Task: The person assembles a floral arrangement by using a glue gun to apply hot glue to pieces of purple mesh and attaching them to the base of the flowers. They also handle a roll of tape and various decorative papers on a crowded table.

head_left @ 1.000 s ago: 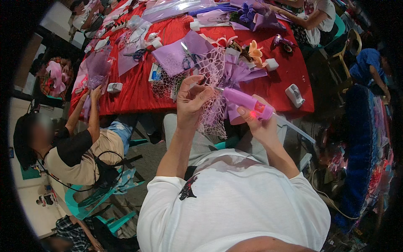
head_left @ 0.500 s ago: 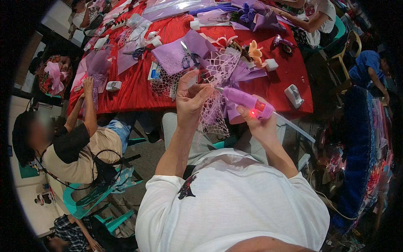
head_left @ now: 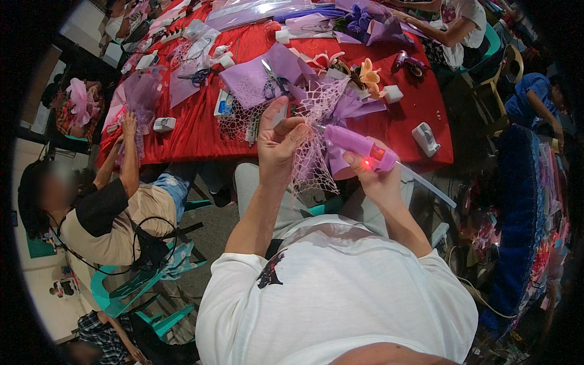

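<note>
Smooth plastic glue gun point(head_left: 354, 143), rough-looking openwork netting point(head_left: 312, 163), wrinkled, glossy cloth tablecloth point(head_left: 420, 102)

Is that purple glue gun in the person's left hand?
No, the right hand grips the purple glue gun, while the left hand pinches at the edge of the pale netting.

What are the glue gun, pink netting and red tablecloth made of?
Glue gun: likely hard plastic, satin; smooth moulded body.
Pink netting: perhaps thin fibre or paper, matte; open web that drapes.
Red tablecloth: probably fabric, slight sheen; soft folds.
</note>
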Demonstrator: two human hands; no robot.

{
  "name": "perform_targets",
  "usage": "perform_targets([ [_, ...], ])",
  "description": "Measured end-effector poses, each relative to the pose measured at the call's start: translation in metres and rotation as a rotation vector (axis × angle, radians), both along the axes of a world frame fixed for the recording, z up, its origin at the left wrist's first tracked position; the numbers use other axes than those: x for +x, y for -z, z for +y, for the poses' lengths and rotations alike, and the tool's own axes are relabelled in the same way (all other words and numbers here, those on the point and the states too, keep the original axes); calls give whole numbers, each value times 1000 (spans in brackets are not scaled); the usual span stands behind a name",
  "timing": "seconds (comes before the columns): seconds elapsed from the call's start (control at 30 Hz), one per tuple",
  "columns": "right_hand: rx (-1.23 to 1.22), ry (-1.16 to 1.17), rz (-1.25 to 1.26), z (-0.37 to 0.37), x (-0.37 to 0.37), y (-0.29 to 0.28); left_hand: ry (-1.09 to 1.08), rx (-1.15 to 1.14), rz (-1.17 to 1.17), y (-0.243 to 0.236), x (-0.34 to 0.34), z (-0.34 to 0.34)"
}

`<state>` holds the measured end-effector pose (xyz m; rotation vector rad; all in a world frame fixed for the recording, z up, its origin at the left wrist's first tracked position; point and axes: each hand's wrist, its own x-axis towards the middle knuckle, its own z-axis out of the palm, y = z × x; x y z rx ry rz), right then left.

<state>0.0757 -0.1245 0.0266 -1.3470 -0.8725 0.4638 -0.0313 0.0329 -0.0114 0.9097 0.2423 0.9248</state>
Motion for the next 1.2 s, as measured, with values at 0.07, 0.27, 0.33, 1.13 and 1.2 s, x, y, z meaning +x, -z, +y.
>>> perform_targets([
  [0.07,-54,-33,50,-2,1,-1,-3,12,-19,3,1,-1],
  [0.27,-83,-28,68,-2,1,4,16,126,-83,9,1,-2],
  [0.33,-74,-21,77,-2,1,4,37,149,-94,9,0,-1],
  [1.13,-49,-80,-87,-1,8,-2,150,92,-43,7,-2,2],
  [1.2,-55,-83,-96,-2,9,-3,151,109,-77,7,-2,2],
])
